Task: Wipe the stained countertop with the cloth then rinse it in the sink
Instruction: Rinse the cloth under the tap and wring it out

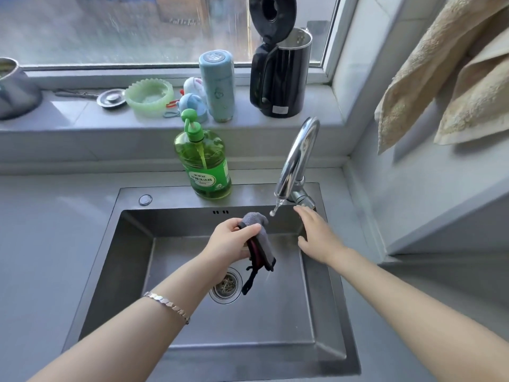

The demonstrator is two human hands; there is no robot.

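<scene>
My left hand grips a folded grey cloth with a dark red and black edge, holding it over the steel sink. The cloth hangs just left of and below the chrome faucet spout. A short run of water drips from the spout tip, beside the cloth's top. My right hand is open, fingers spread, just below the faucet base at the sink's back right corner, holding nothing. The grey countertop lies on both sides of the sink.
A green dish soap bottle stands on the sink's back rim. The sill holds a black kettle, a blue flask, a green bowl and a metal pot. Beige towels hang at the right. A drain strainer sits mid-basin.
</scene>
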